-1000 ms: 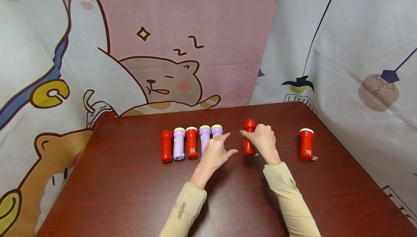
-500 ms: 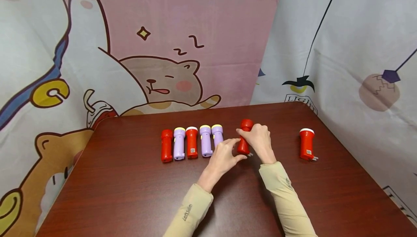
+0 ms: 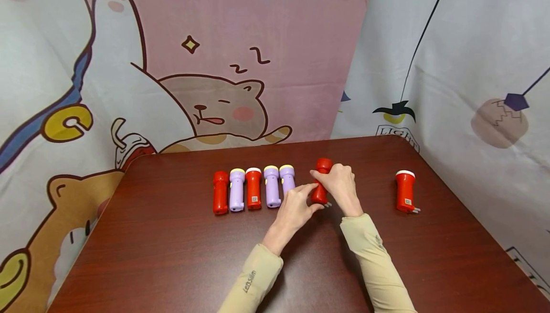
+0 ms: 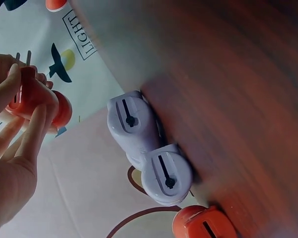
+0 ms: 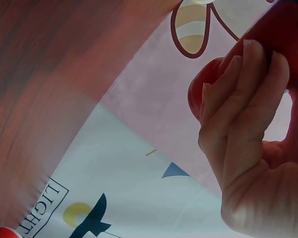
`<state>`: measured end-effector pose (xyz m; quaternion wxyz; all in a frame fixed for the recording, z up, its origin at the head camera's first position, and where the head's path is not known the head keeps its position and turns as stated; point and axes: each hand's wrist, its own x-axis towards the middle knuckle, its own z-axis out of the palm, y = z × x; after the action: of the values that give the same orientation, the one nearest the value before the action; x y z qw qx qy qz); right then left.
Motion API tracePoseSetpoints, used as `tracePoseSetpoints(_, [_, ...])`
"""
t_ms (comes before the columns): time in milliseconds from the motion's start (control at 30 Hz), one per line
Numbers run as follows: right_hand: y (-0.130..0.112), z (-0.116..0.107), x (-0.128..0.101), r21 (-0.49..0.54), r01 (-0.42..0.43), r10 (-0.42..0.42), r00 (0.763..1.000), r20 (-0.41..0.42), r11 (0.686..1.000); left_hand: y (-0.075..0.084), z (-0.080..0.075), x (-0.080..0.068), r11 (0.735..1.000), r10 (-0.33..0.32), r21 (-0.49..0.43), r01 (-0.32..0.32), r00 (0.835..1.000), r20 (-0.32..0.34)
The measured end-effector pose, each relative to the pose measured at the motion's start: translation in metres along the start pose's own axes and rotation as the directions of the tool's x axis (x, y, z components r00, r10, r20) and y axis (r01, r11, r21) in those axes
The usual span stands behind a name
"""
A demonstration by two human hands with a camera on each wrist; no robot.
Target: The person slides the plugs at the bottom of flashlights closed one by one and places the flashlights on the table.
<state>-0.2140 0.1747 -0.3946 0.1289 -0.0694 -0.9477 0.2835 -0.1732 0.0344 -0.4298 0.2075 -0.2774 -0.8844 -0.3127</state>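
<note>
A staged recording booth: cartoon cloth backdrops enclose a brown table.

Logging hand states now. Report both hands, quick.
Left hand: pinches the red flashlight near its bottom end.
Right hand: grips the same flashlight.
</note>
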Motion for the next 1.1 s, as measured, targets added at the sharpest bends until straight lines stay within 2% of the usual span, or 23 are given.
tracePoseSetpoints(400, [-0.0008,-0.0003,0.0004,0.013,-0.026,0.025,1.0,0.015,1.0,-0.0023,0.0011,0.0,0.996,0.079,-0.035,-0.08,0.996,-0.046])
tracePoseSetpoints(600, [-0.0021,-0.0014,0.0005,0.024,-0.048,0.048,0.998,0.028,0.999,-0.0018,0.0014,0.0001,0.996,0.086,-0.03,-0.087,0.995,-0.04])
tracePoseSetpoints(1100, [-0.0079,-0.0026,0.0,0.033,-0.045,0.044,0.998,0.047,0.998,-0.001,0.0001,-0.0017,0.995,0.092,0.041,-0.089,0.993,-0.077])
